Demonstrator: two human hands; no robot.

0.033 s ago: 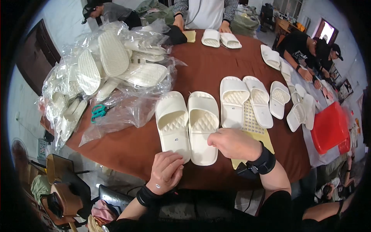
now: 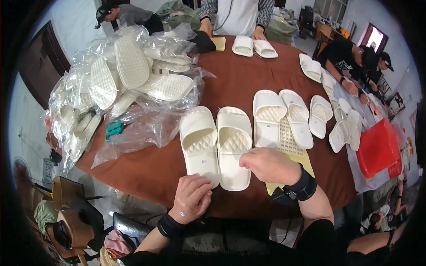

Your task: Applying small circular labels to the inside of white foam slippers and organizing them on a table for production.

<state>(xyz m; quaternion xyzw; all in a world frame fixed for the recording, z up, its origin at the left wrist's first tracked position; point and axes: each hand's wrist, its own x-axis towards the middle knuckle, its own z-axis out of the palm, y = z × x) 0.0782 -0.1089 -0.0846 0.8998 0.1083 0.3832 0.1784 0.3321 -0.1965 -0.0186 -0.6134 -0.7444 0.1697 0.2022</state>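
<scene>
A pair of cream slippers lies side by side in front of me, the left slipper [image 2: 200, 142] with a small printed sticker on its footbed. The right slipper [image 2: 234, 146] shows no sticker on the part I can see. My left hand [image 2: 191, 197] rests with curled fingers at the heel edge of the left slipper; a small round sticker sits on the back of this hand. Over the footbed of the right slipper, my right hand [image 2: 271, 166] is closed in a pinch, its fingertips turned away from view. Beside it lies a yellow sticker sheet [image 2: 290, 150], partly under the right wrist.
Plastic-bagged slippers [image 2: 133, 66] pile up at the left, near teal scissors [image 2: 114, 130]. More white slippers [image 2: 269, 115] stand to the right, before a red plastic container [image 2: 377, 148]. A person [image 2: 235, 17] stands across the brown-covered table [image 2: 226, 77]; others work at the right.
The whole view has shifted very slightly downward. Both hands keep the same pose at the slippers.
</scene>
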